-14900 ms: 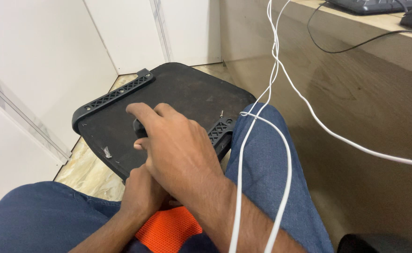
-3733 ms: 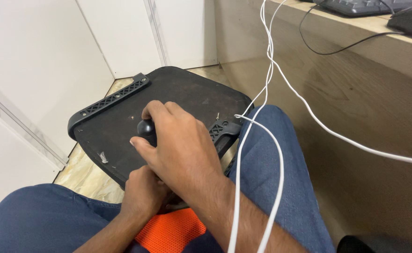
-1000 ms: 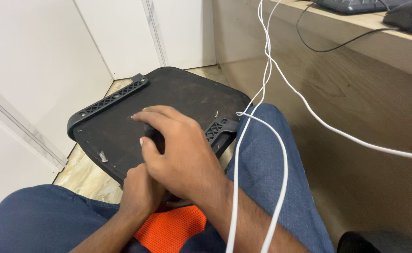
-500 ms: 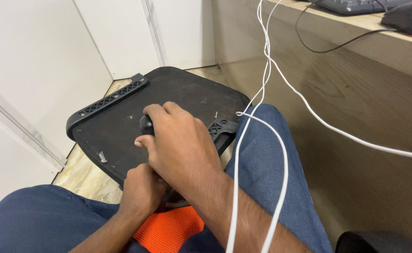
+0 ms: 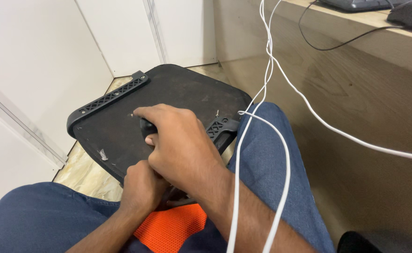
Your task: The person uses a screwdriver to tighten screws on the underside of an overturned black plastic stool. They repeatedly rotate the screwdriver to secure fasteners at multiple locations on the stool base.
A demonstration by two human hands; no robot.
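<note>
white cables [image 5: 281,154] | orange mesh [image 5: 171,229] | wooden desk [image 5: 356,33] | keyboard [image 5: 356,4]

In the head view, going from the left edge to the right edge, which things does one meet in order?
White wall panel → black latticed rail on the black seat panel → left hand → right hand gripping a black knob → white cable → wooden desk side.

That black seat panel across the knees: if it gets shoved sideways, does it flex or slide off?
The black seat panel looks like a stiff board with ribbed plastic brackets, so it probably would not flex. It overhangs the knees toward the floor, so a push might tip it. The right hand pressing a dark knob, and the left hand at its near edge, likely steady it.
</note>
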